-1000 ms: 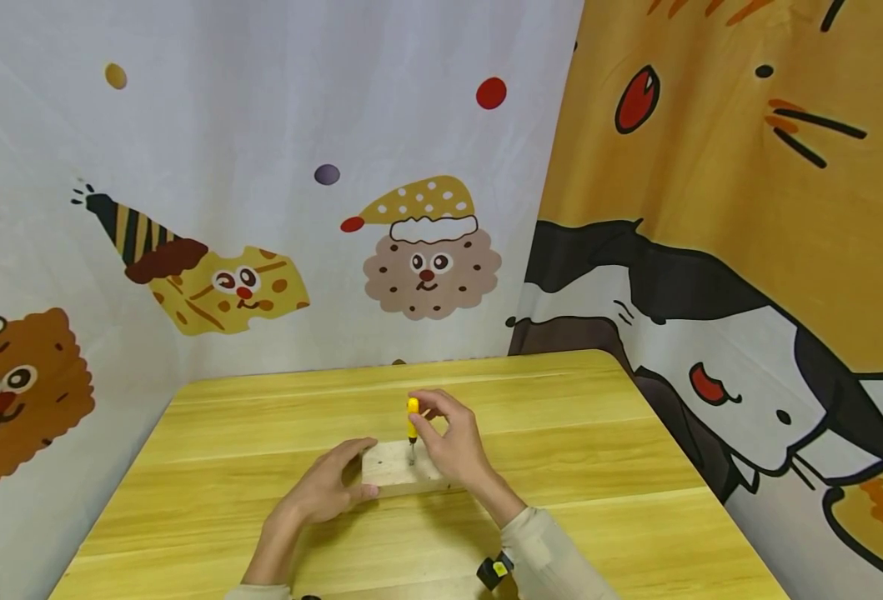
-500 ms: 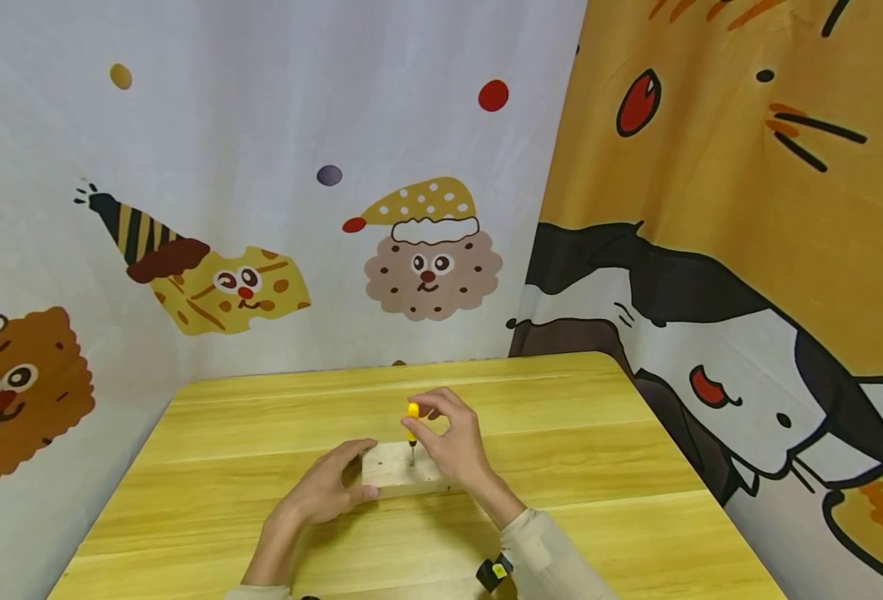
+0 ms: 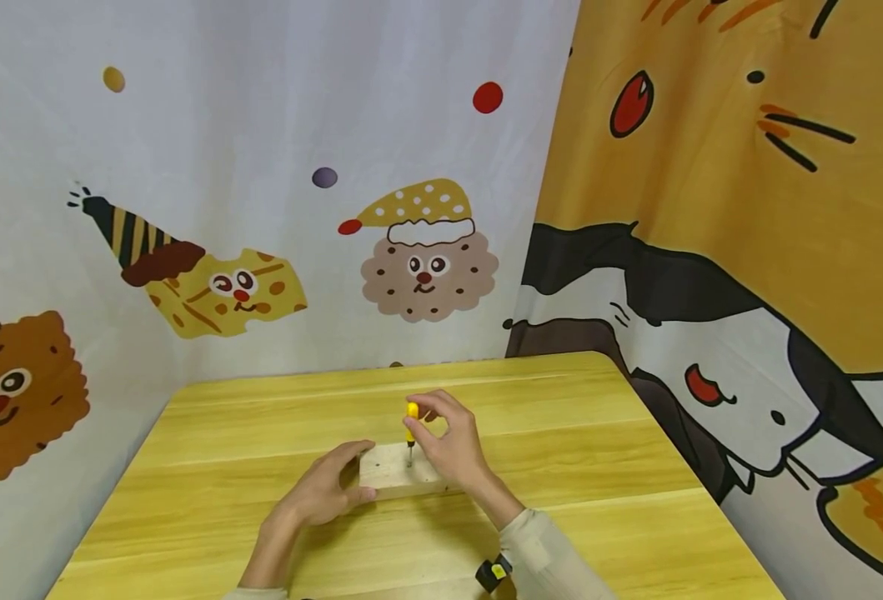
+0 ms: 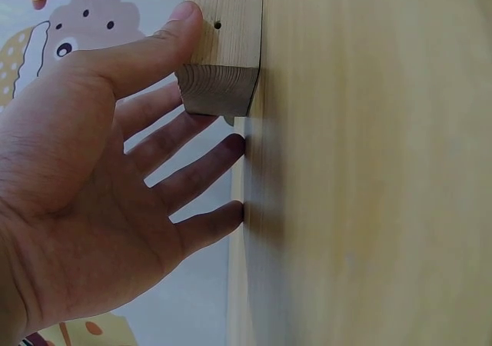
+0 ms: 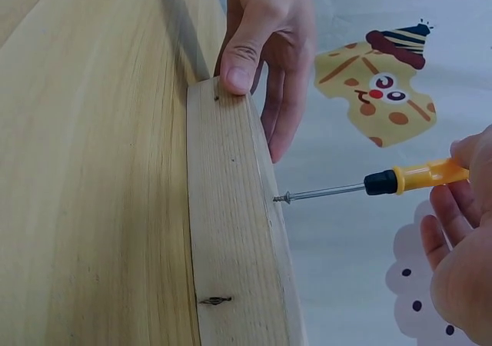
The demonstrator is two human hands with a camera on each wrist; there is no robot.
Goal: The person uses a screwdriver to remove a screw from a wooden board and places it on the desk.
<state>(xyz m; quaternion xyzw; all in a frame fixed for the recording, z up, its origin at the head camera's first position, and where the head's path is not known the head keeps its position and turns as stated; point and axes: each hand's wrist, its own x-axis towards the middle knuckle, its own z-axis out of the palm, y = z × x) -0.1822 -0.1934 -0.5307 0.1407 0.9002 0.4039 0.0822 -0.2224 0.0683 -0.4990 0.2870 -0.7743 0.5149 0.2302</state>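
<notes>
A pale wooden block (image 3: 388,471) lies on the table. My left hand (image 3: 324,487) grips its left end, thumb on the near side. In the left wrist view, the thumb (image 4: 181,34) presses beside a small dark hole, and the lower fingertips touch the tabletop. My right hand (image 3: 452,442) pinches the yellow handle of a screwdriver (image 3: 412,423) between thumb and fingers. The screwdriver stands upright over the block. In the right wrist view, its shaft meets the head of a screw (image 5: 284,197), whose point is at the block's upper face.
The wood-grain table (image 3: 584,442) extends around the block. A black object with a yellow patch (image 3: 494,572) sits by the right cuff. Behind the table hangs a white cloth (image 3: 261,125) with cartoon prints, and at the right an orange cloth (image 3: 681,183).
My right thumb has shifted slightly left across the screwdriver's handle. The left hand and the block stay in place; the head view has moved a little.
</notes>
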